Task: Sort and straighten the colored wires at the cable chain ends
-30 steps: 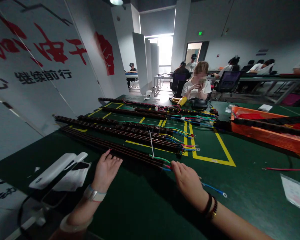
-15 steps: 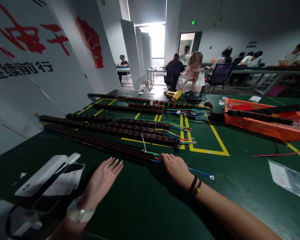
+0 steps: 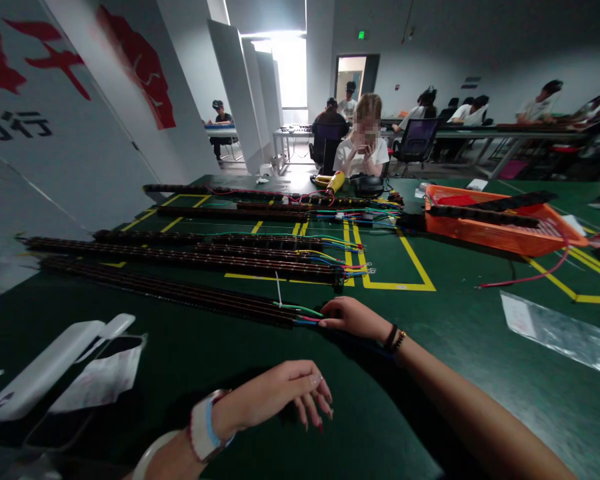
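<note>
My right hand [image 3: 355, 319] is closed round the coloured wires [image 3: 307, 319], green, red and blue, that come out of the near end of a long dark bundle of strips [image 3: 180, 291]. A white cable tie [image 3: 279, 290] stands up from that bundle close to its wired end. Below it my left hand [image 3: 293, 392] hovers over the green table [image 3: 250, 440], its fingers loosely bent and apart, with nothing in them. Farther back lies another long dark bundle [image 3: 220, 260] with ring-ended wires at its right end.
An orange basket [image 3: 480, 230] holding dark strips stands at the right back. A clear plastic bag [image 3: 555, 330] lies nearer. At the left are a white device [image 3: 45, 367] and a phone-like slab with paper on it. A yellow tool [image 3: 335, 181] lies before a seated person [image 3: 363, 150].
My left hand has swung right and nearer to me, turning palm down. My right hand stays at the wires, its wrist now higher. The view has turned to the right.
</note>
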The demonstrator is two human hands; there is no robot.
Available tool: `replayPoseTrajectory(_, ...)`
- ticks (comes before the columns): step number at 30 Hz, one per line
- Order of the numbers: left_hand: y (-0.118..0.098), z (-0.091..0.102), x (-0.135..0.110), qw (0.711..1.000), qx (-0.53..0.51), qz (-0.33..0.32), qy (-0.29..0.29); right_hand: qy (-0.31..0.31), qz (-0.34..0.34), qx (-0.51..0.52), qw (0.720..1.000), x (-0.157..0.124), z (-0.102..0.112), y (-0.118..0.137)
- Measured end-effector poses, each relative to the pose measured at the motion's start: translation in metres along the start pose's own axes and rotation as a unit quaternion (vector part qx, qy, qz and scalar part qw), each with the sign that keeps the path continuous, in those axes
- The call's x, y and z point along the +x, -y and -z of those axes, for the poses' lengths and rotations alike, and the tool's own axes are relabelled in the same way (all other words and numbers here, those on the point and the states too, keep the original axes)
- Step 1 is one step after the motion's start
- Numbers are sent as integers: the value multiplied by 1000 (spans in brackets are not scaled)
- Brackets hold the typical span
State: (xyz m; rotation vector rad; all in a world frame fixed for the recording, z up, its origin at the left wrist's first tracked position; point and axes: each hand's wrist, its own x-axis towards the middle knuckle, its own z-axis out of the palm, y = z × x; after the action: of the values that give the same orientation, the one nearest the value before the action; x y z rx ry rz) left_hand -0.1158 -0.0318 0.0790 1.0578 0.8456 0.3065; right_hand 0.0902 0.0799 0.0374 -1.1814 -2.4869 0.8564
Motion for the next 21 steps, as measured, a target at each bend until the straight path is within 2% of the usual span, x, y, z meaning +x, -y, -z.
replayPoseTrajectory(3,4,-4,26,1000,3,7,30,39,10,35,999,5,-4,-7)
replayPoseTrajectory(5,11,-4,40,999,-34,14,30,40,24,24,999,6,-8,-9)
replayPoseTrajectory(8,19,-3,54,990,-141,13,3,22,36,18,999,7,-13,-10)
replayPoseTrajectory(12,20,-1,66,959,-278,-11,-55,-8,24,19,1000,4,-16,-7)
replayPoseTrajectory(16,18,-2,75,934,-339,-46,-105,-58,80,-94,991,-1,-17,2)
replayPoseTrajectory(21,22,-3,83,915,-373,-77,-133,-85,133,-275,948,-7,-19,14)
